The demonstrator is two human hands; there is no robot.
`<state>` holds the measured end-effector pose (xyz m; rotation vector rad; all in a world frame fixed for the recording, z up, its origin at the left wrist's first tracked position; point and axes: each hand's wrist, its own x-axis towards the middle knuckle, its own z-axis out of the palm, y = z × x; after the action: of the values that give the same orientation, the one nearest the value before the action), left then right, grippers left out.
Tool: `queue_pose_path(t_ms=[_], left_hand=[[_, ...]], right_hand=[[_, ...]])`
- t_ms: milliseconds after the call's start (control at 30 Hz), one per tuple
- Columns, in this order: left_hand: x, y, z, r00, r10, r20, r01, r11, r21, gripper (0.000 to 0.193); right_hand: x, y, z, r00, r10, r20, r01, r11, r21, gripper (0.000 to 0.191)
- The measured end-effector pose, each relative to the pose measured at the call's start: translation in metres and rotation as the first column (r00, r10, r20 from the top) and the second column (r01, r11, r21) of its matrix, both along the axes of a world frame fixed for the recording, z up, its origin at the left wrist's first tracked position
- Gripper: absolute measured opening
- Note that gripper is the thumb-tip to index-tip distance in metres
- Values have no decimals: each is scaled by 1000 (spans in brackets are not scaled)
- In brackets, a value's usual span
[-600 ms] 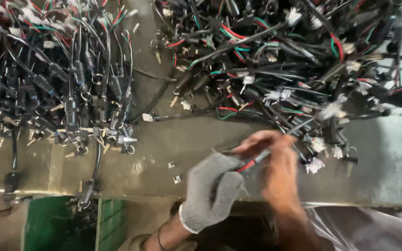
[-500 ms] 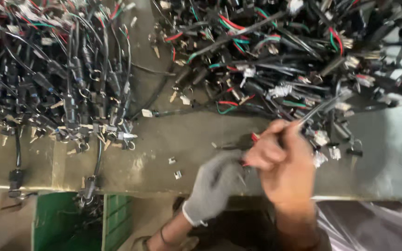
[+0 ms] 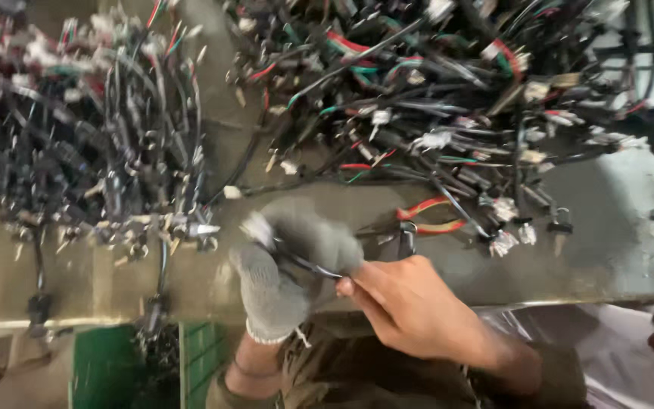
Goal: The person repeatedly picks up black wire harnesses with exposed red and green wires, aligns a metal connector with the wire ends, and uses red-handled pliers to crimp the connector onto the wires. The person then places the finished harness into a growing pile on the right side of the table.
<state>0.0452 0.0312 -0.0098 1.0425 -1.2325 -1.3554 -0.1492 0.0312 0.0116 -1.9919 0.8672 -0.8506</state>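
Hands meet at lower centre: the gloved left hand (image 3: 285,269) and bare right hand (image 3: 406,303) both grip one black wire (image 3: 308,263). Sorted bundles (image 3: 92,151) lie upper left; a large tangled heap (image 3: 448,98) remains upper right, pliers (image 3: 429,216) beside it.

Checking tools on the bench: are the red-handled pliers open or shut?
Open: the pliers' two red handles lie spread apart on the bench, beside the wire pile. Neither hand touches them.

Dim, flat, overhead-looking light, brightest on the pale grey worktop (image 3: 630,189) at its right edge. Soft shadows under the tangled black wire bundles (image 3: 85,151). Heavy motion blur throughout, worst at the left edge and on the grey knitted-gloved left hand (image 3: 285,265). No glare.
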Motion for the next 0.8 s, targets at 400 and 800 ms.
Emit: queue_pose_path(t_ms=[400, 800], left_hand=[[-55, -14, 40, 996, -35, -88, 21, 988, -154, 39], [-49, -34, 18, 910, -289, 297, 403, 782, -475, 23]], right_hand=[[-28, -37, 53, 904, -345, 253, 392, 905, -166, 43], [-69, -53, 19, 203, -329, 922, 215, 934, 286, 50]])
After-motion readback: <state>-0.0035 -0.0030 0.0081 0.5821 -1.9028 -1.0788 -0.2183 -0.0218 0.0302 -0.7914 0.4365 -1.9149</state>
